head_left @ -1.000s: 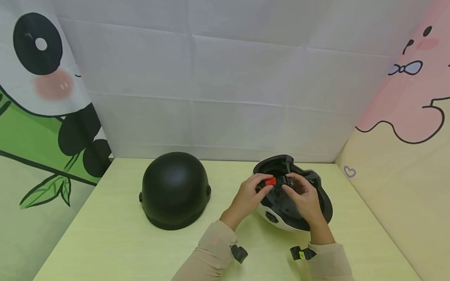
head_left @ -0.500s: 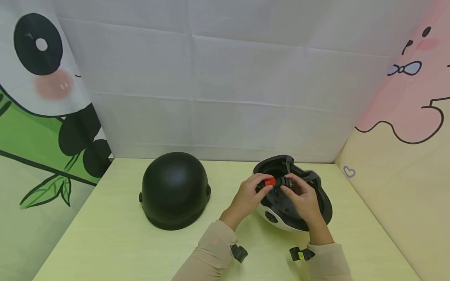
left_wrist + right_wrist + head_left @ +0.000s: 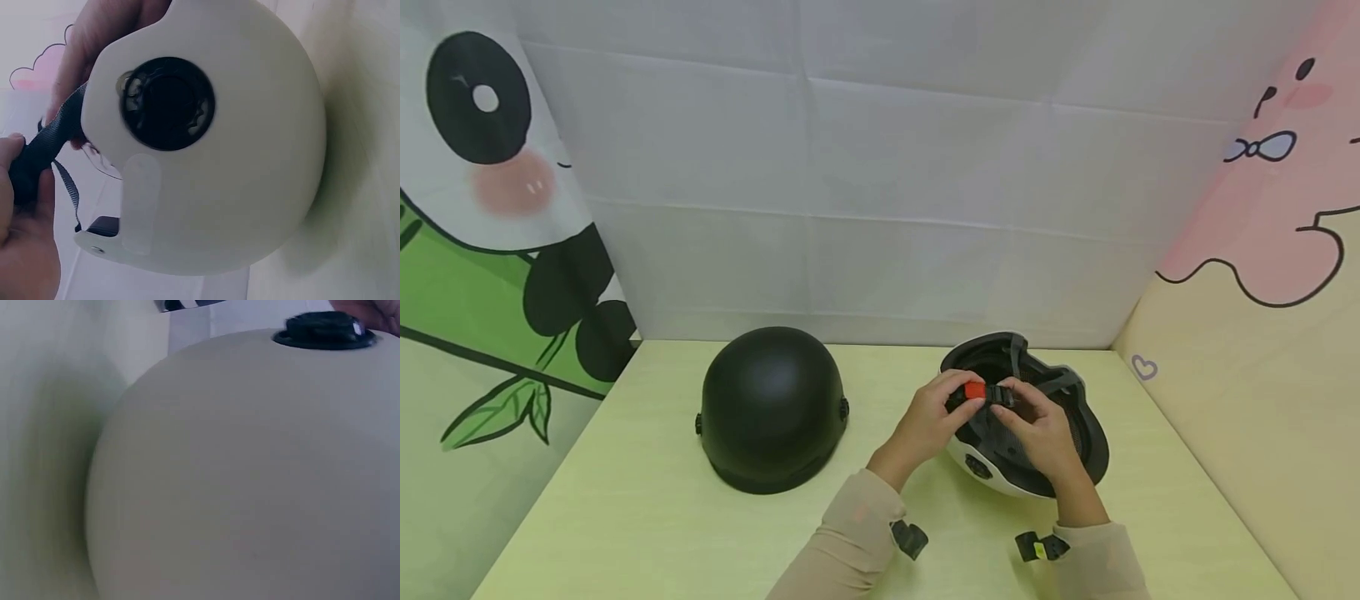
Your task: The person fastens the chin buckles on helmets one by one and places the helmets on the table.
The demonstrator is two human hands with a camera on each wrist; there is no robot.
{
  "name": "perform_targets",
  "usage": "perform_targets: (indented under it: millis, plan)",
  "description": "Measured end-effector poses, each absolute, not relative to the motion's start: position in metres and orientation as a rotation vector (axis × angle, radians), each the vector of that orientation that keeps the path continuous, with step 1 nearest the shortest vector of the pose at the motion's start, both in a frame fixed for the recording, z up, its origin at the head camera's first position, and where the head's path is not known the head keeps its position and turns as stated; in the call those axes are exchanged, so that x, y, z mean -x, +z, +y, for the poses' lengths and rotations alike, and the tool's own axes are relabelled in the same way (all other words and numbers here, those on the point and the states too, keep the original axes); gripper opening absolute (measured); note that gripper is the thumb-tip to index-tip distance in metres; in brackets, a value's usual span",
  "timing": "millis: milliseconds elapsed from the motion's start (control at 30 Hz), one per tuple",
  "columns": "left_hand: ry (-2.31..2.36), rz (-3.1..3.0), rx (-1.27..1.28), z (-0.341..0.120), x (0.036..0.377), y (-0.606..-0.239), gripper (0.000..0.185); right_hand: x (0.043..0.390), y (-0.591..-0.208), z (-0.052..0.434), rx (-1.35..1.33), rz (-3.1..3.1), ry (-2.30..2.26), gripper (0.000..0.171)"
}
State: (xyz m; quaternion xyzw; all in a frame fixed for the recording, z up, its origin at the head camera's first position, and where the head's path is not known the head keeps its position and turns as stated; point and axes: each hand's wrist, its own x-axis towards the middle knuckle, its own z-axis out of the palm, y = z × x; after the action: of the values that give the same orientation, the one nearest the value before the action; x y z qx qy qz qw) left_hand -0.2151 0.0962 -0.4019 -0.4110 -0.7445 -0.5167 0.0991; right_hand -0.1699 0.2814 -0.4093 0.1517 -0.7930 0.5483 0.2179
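A white helmet (image 3: 269,150) with black lining lies upside down on the right of the table, its opening facing up. Above that opening, my left hand (image 3: 927,423) pinches the red-and-black end of the chin strap buckle (image 3: 975,390) between thumb and fingers. My right hand (image 3: 1047,432) pinches the black end of the buckle from the other side. Both ends sit against each other; whether they are locked cannot be seen. In the left wrist view the dark strap (image 3: 51,139) runs from the shell to my left fingers. The right wrist view shows mostly white shell.
A black helmet (image 3: 773,408) stands dome up on the left of the pale yellow table (image 3: 647,517). A black round vent (image 3: 169,103) sits on the white helmet's side. White cloth (image 3: 887,167) hangs behind, with cartoon-printed panels on both sides.
My right hand has shifted slightly left with its end of the buckle, toward my left hand. The left hand and both helmets have stayed nearly in place.
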Motion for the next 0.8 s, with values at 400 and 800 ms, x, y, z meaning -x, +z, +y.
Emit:
perform_targets:
  millis: [400,800]
  plan:
    - [-1.713,-2.279,1.09,0.096,0.213,-0.399,0.035,0.156,-0.391,0.272,-0.432,-2.214,1.417,0.026]
    - [-1.769,-2.292,0.993,0.097,0.216,-0.404,0.031,0.156,-0.391,0.274,-0.452,-2.229,1.446,0.025]
